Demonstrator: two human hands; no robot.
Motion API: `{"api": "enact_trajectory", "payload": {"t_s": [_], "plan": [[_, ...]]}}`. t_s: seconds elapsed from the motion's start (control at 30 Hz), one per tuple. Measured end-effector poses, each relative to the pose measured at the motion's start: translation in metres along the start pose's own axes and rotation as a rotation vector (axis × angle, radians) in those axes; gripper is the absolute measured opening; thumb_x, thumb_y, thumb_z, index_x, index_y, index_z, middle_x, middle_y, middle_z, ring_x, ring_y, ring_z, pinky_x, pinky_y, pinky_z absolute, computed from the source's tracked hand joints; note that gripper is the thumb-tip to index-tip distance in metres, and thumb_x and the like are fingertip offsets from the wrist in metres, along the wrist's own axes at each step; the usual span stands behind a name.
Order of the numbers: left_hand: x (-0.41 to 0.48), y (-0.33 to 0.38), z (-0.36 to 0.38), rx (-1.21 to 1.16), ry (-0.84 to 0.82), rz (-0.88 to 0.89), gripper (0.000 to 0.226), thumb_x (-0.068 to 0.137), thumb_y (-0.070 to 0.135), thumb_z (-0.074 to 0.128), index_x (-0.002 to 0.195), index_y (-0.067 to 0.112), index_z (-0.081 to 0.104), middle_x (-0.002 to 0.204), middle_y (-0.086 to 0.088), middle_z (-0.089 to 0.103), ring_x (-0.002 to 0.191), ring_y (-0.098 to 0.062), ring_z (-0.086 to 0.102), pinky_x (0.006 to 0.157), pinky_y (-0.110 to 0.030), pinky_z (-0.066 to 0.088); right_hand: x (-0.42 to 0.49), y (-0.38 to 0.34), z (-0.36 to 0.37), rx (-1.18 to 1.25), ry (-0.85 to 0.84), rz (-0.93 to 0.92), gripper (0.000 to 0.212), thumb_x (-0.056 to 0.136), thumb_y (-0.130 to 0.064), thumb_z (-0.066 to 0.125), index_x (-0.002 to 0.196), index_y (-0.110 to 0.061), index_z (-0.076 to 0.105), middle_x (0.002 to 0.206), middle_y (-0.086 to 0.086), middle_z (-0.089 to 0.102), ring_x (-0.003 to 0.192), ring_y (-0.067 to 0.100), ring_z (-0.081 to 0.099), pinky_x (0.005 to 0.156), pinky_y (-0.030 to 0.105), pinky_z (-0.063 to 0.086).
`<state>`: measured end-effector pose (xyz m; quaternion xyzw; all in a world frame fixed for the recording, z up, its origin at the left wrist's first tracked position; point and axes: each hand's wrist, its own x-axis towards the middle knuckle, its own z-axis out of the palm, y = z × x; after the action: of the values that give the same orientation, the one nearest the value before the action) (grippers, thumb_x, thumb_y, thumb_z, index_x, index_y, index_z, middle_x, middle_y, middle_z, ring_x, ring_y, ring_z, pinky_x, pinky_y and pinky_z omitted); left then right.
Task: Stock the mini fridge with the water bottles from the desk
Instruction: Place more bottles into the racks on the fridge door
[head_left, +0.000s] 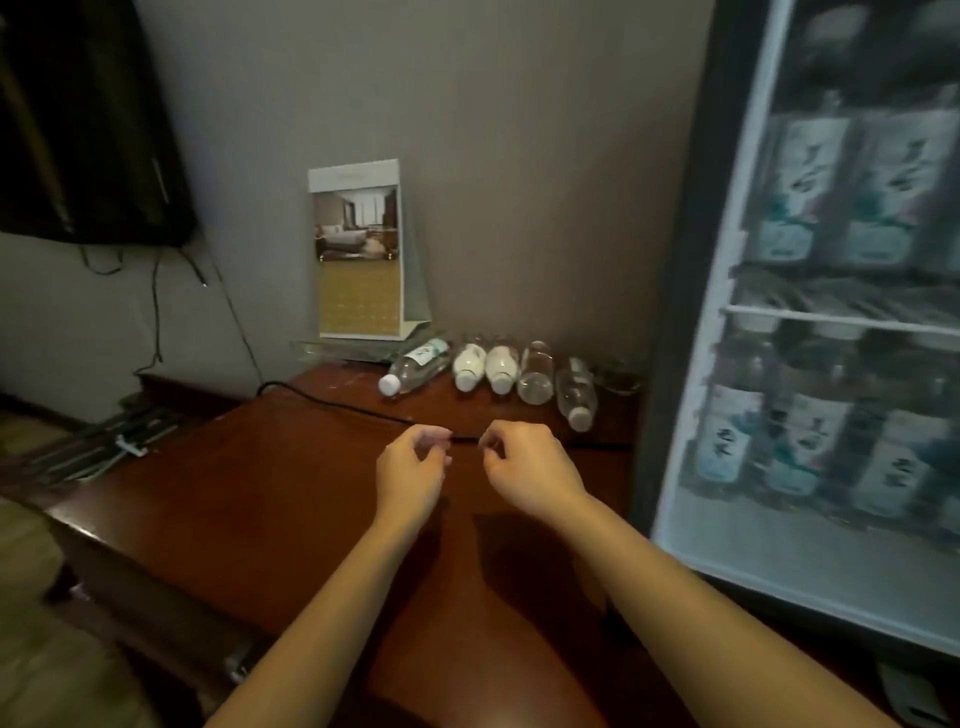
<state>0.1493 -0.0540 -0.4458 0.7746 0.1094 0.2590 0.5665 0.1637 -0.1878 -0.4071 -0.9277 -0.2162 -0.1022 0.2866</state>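
Head view: five bottles (535, 371) lie on the desk (260, 493), and the fridge (831, 317) shows stocked shelves. The left hand (410, 467) and right hand (530, 467) hover loosely curled, holding nothing. Five transfers apparently remain.

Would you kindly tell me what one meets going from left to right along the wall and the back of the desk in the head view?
Wall-mounted television → standing desk calendar → row of five water bottles lying on the desk → mini fridge, already holding bottles on its shelves.
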Motion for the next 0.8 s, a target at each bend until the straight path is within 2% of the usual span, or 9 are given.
{"api": "enact_trajectory", "payload": {"t_s": [0.07, 0.13, 0.23, 0.33, 0.43, 0.6, 0.8], "plan": [[0.039, -0.014, -0.004, 0.125, 0.056, -0.037, 0.023, 0.086, 0.004, 0.053, 0.101, 0.017, 0.063, 0.098, -0.002, 0.066, 0.096, -0.024, 0.063, 0.082, -0.034, 0.049, 0.036, 0.000, 0.016, -0.022, -0.042, 0.056, 0.024, 0.088, -0.019, 0.048, 0.104, -0.023, 0.065, 0.113, 0.006, 0.065, 0.106, 0.028, 0.060, 0.084, 0.035, 0.050], [0.078, -0.025, -0.005, 0.240, 0.089, -0.081, 0.031, 0.086, 0.008, 0.054, 0.117, 0.011, 0.056, 0.117, -0.007, 0.058, 0.109, -0.026, 0.056, 0.088, -0.031, 0.042, 0.068, 0.002, 0.030, -0.026, -0.062, 0.090, 0.028, 0.087, -0.015, 0.046, 0.108, -0.020, 0.064, 0.117, 0.007, 0.063, 0.108, 0.028, 0.058, 0.085, 0.036, 0.050], [0.127, -0.034, -0.004, 0.330, 0.113, -0.153, 0.042, 0.089, 0.017, 0.055, 0.128, 0.007, 0.044, 0.131, -0.016, 0.045, 0.115, -0.033, 0.050, 0.092, -0.036, 0.041, 0.108, 0.004, 0.051, -0.023, -0.065, 0.112, 0.033, 0.086, -0.010, 0.045, 0.114, -0.016, 0.062, 0.120, 0.011, 0.061, 0.111, 0.031, 0.057, 0.087, 0.037, 0.048], [0.166, -0.045, 0.001, 0.359, 0.145, -0.220, 0.048, 0.094, 0.024, 0.049, 0.136, 0.005, 0.035, 0.138, -0.019, 0.039, 0.120, -0.036, 0.047, 0.095, -0.038, 0.039, 0.137, 0.006, 0.071, -0.024, -0.052, 0.105, 0.033, 0.086, -0.008, 0.045, 0.115, -0.011, 0.061, 0.117, 0.013, 0.061, 0.108, 0.032, 0.057, 0.084, 0.037, 0.048], [0.197, -0.056, 0.005, 0.447, 0.114, -0.246, 0.049, 0.096, 0.031, 0.045, 0.133, 0.000, 0.036, 0.134, -0.022, 0.047, 0.123, -0.037, 0.046, 0.095, -0.038, 0.039, 0.155, 0.008, 0.087, -0.005, -0.014, 0.112, 0.029, 0.087, -0.009, 0.043, 0.112, -0.010, 0.060, 0.114, 0.012, 0.061, 0.105, 0.031, 0.057, 0.082, 0.037, 0.050], [0.214, -0.065, 0.008, 0.569, 0.062, -0.209, 0.039, 0.096, 0.034, 0.045, 0.118, 0.002, 0.054, 0.124, -0.018, 0.058, 0.116, -0.035, 0.052, 0.090, -0.035, 0.040, 0.160, 0.015, 0.101, -0.002, 0.025, 0.114, 0.028, 0.088, -0.009, 0.043, 0.110, -0.011, 0.060, 0.114, 0.011, 0.060, 0.107, 0.028, 0.055, 0.084, 0.037, 0.050], [0.192, -0.051, -0.017, 0.424, 0.245, -0.027, 0.035, 0.097, 0.024, 0.046, 0.124, 0.004, 0.052, 0.124, -0.019, 0.053, 0.115, -0.034, 0.050, 0.093, -0.036, 0.038, 0.142, 0.009, 0.093, 0.057, 0.063, 0.109, 0.031, 0.087, -0.007, 0.043, 0.113, -0.012, 0.058, 0.114, 0.011, 0.060, 0.108, 0.029, 0.055, 0.084, 0.035, 0.047]]}}
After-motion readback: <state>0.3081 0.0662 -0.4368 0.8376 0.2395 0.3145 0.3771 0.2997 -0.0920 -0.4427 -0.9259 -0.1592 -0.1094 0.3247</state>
